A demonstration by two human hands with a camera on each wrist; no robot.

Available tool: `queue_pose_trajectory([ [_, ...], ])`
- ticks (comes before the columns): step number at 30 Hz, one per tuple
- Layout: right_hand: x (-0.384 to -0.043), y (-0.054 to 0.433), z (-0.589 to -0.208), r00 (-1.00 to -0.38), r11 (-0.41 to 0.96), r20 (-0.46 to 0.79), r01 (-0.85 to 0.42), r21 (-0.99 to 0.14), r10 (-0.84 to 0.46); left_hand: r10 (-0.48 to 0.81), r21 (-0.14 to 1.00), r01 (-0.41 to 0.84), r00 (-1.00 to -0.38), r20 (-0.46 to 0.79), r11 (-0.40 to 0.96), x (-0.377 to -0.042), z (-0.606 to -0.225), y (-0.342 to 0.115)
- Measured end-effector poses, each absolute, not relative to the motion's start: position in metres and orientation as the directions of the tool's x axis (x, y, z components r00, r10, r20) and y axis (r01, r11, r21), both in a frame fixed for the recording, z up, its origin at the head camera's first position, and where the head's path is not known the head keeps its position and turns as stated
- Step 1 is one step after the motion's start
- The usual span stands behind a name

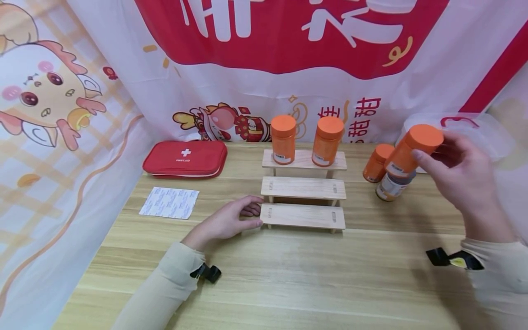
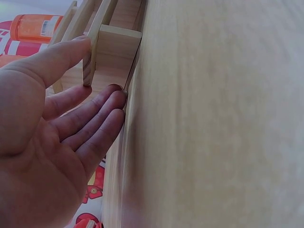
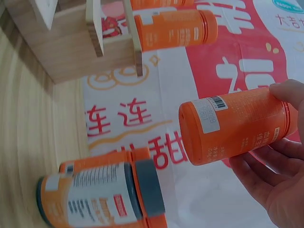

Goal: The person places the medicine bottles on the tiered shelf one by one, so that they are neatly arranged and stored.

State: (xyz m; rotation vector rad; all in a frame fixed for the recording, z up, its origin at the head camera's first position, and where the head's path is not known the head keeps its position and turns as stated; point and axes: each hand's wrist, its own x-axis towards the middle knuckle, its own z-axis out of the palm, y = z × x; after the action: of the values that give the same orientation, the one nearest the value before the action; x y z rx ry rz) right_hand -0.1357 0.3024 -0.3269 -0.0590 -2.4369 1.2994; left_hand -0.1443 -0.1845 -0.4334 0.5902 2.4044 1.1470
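Observation:
My right hand (image 1: 470, 183) holds an orange pill bottle (image 1: 406, 156) by its upper part, tilted in the air. Below it stand a grey-capped bottle (image 1: 392, 187) with a white label and a smaller-looking orange bottle (image 1: 374, 167). In the right wrist view the held orange bottle (image 3: 232, 126) shows a barcode near its base. At the left end of the three-step wooden rack (image 1: 303, 216), my left hand (image 1: 228, 219) grips the lowest step between thumb and index finger. Two orange bottles, left (image 1: 283, 142) and right (image 1: 327, 143), stand upright on the top step.
A red first-aid pouch (image 1: 185, 158) lies at the back left, with a white printed sheet (image 1: 170, 202) in front of it. A clear plastic container (image 1: 492, 133) stands behind my right hand. Printed cloth (image 1: 255, 87) hangs along the table's back edge.

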Motion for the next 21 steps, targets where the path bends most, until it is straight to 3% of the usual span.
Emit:
queue_pose_trajectory([
  [21, -0.134, 0.256, -0.329, -0.935, 0.559, 0.352, -0.267, -0.785, 0.048, 0.534, 0.805, 0.192, -0.827, -0.175, 0.561, -0.143, -0.433, -0.184],
])
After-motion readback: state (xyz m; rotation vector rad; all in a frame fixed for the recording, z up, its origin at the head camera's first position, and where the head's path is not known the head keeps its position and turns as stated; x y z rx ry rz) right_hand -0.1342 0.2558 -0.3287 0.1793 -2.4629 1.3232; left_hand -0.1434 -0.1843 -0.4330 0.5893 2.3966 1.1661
